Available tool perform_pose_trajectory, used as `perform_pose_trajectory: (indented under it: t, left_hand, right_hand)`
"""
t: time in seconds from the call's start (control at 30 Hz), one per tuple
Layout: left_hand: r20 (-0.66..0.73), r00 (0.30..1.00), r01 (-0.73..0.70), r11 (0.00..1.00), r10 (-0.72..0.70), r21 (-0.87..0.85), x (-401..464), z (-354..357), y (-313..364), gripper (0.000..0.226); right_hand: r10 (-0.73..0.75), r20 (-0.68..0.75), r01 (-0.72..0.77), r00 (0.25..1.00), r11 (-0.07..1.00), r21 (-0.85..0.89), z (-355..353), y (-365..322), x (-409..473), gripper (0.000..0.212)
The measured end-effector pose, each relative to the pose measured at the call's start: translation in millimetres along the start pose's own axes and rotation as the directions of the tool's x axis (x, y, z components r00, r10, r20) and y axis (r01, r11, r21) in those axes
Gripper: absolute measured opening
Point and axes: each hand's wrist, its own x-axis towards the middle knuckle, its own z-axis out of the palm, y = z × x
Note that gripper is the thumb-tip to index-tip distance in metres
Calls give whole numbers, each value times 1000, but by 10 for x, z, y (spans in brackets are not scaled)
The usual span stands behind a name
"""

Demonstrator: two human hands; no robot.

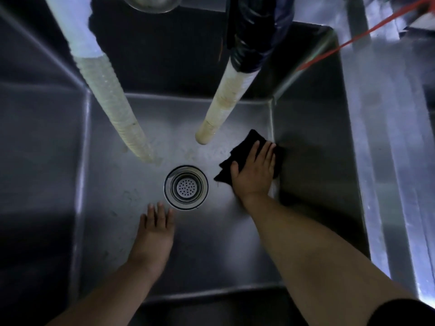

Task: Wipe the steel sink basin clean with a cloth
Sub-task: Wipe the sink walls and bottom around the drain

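The steel sink basin (pixel 113 255) fills the view, deep and dim. Two pale ribbed hoses (pixel 110 107) hang into it from above, ending over the floor. The right hand (pixel 255 171) lies flat, fingers straight, pressing a black cloth (pixel 237 149) against the floor by the right wall. The left hand (pixel 155 234) rests with fingers straight and empty, just beside the round drain strainer (pixel 186 187).

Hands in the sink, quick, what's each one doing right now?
Left hand: open, flat on the sink floor, holding nothing.
Right hand: open, pressing the cloth down.
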Motion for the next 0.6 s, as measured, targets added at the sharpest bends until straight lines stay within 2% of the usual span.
perform_pose_trajectory:
  t: [0.07,0.1,0.13,0.33,0.4,0.6]
  left_hand:
    - [-37,999,11,999,-12,-33,74,181,-10,72]
    - [64,997,47,998,-44,-36,83,186,-14,78]
    - [86,995,62,998,-60,-23,92,197,-13,80]
    - [90,994,61,997,-57,-47,97,226,-20,96]
    - [109,992,71,996,-65,-53,87,233,-23,100]
    - [106,992,75,993,-66,-88,78,256,-35,102]
  right_hand:
    - [-64,-29,63,998,998,-20,-31,-13,262,83]
    - [-89,-38,88,995,996,-31,-48,-22,392,83]
    - [-113,-45,111,993,993,-40,-66,-33,523,83]
    - [-221,-77,211,972,970,-119,-83,-93,1068,81]
    - [-243,-70,231,967,961,-152,-81,-93,1062,80]
    - [-417,-1,411,909,895,-174,-68,-27,544,78]
